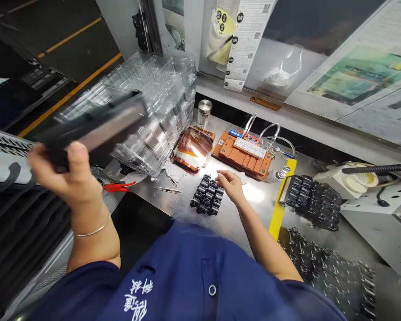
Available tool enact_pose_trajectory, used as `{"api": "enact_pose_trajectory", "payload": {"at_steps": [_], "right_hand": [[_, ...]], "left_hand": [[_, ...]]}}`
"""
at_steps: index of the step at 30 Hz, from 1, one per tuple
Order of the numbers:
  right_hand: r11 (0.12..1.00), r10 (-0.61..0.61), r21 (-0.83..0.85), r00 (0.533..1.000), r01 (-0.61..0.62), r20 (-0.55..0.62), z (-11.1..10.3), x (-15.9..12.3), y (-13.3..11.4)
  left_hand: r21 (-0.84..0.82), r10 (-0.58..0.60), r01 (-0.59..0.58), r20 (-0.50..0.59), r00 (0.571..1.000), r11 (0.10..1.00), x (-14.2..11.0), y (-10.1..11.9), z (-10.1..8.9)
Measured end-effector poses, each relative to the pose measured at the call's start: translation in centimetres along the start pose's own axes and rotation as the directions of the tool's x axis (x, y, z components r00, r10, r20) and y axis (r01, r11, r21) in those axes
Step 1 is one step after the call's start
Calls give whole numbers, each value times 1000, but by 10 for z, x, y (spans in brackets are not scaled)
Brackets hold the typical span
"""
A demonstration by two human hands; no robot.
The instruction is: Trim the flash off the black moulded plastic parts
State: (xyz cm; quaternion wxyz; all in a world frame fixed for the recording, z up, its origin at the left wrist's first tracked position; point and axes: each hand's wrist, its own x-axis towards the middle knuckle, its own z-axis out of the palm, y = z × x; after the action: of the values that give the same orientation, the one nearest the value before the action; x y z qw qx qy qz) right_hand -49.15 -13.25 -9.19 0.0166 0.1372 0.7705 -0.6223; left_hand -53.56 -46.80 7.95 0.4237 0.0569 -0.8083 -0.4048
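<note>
1. Dark block (102, 127) is gripped in the left hand (70, 185), thumb along its near side, raised at ten o'clock from the black parts (207, 196) on the table (265, 203).
2. A firm, level hold would suit it best, well away from the clear trays (160, 120) behind it, toward eleven o'clock.
3. Right hand (232, 185) has half-curled fingers at the two o'clock edge of the black parts; I cannot tell whether they pinch or merely brush them. A light touch should steady the set on smooth metal.
4. Tweezers (167, 191) lie toward nine o'clock; better not to knock them.
5. Blur smears the block's details, and some left fingers hide behind it.
6. Toward four o'clock, the right sleeve (312, 298) covers part of a dark pile (337, 276).
</note>
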Motion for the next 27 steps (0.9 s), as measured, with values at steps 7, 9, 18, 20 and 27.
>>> {"api": "enact_pose_trajectory", "payload": {"at_steps": [7, 9, 18, 20, 27], "right_hand": [[736, -259, -618, 959, 276, 120, 73, 76, 2], [647, -224, -709, 959, 281, 175, 91, 95, 4], [432, -89, -862, 963, 266, 253, 101, 102, 15], [439, -100, -859, 965, 262, 243, 97, 97, 12], [456, -266, -747, 875, 484, 404, 68, 41, 3]], "left_hand": [[383, 343, -386, 178, 922, 839, 45, -54, 16], [332, 266, -400, 381, 885, 854, 43, -61, 28], [-138, 403, -379, 273, 874, 915, -23, -36, 43], [-235, 200, -90, 504, 840, 968, -49, -44, 61], [182, -470, 824, 875, 114, 537, -89, -95, 141]]}}
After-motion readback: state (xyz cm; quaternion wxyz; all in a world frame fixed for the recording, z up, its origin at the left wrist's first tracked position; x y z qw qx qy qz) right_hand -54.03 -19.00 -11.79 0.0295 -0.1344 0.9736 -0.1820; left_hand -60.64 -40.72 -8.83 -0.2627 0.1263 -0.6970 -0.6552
